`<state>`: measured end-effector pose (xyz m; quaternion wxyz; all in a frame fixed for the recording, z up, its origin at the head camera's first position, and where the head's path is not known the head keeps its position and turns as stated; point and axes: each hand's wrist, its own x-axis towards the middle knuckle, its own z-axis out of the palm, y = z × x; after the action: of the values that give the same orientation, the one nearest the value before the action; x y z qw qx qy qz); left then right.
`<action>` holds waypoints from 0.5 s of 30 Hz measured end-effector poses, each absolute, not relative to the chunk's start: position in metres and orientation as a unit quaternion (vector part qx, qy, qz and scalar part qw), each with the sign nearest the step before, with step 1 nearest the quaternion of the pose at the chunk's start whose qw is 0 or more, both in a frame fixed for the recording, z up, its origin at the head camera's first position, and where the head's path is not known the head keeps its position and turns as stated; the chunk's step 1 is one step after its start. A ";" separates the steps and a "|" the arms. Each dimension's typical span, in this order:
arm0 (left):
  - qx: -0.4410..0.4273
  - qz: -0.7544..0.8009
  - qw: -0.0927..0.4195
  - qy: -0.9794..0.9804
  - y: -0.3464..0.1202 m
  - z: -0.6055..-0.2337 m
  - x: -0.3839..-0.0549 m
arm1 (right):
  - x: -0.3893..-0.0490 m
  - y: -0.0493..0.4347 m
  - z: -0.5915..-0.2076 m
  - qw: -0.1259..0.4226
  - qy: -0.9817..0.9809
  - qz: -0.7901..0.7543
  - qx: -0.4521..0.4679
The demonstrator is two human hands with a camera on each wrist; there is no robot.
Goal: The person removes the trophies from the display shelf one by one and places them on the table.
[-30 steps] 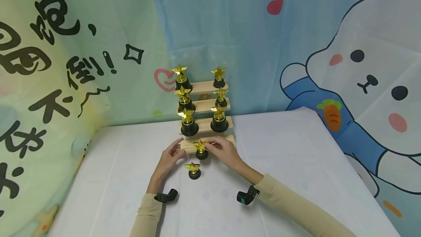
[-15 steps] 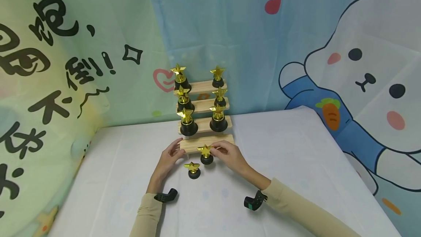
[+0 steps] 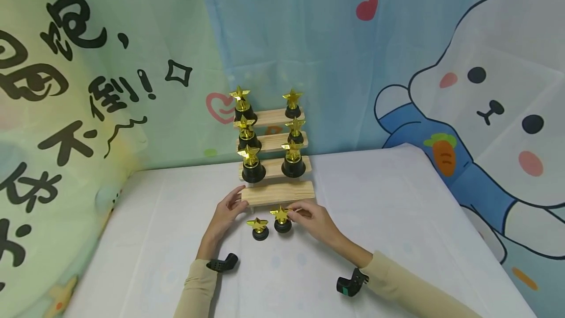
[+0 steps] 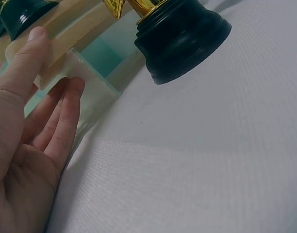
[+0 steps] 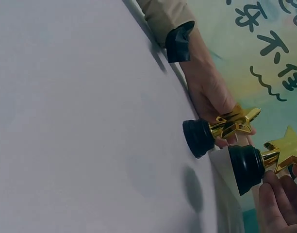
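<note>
My right hand [image 3: 313,220] pinches the gold star of a small trophy [image 3: 282,226] with a black round base. Whether this base touches the table I cannot tell. Just left of it a second small star trophy [image 3: 259,232] stands on the white cloth. My left hand [image 3: 227,212] rests at the left end of the lowest wooden plank of a stepped display stand [image 3: 278,194]. In the left wrist view, its thumb touches the plank end and the fairly straight fingers [image 4: 68,116] lie against the clear side panel [image 4: 92,82].
Several more star trophies stand in two columns on the upper planks, among them a large-based pair, left trophy [image 3: 253,173] and right trophy [image 3: 293,167]. A printed cloth backdrop [image 3: 318,38] hangs behind. White cloth [image 3: 375,200] covers the table.
My right hand has carried the small trophy from the front of the lowest plank toward me and slightly right, beside the other small trophy. My left hand has stayed at the stand.
</note>
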<state>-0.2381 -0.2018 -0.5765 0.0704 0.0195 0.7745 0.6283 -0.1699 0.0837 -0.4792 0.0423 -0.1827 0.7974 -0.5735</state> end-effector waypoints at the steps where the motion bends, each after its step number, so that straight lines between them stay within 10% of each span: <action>1: 0.020 0.629 0.069 0.774 -0.202 -0.577 -0.238 | -0.169 0.084 -0.480 0.044 0.797 -0.574 -0.183; 15: 0.017 0.628 0.073 0.774 -0.202 -0.575 -0.238 | -0.161 0.089 -0.489 0.042 0.790 -0.581 -0.188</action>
<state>-0.2380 -0.2021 -0.5751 0.0727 0.0173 0.7743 0.6284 -0.1614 0.0892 -0.4893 0.0421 -0.1883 0.7905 -0.5813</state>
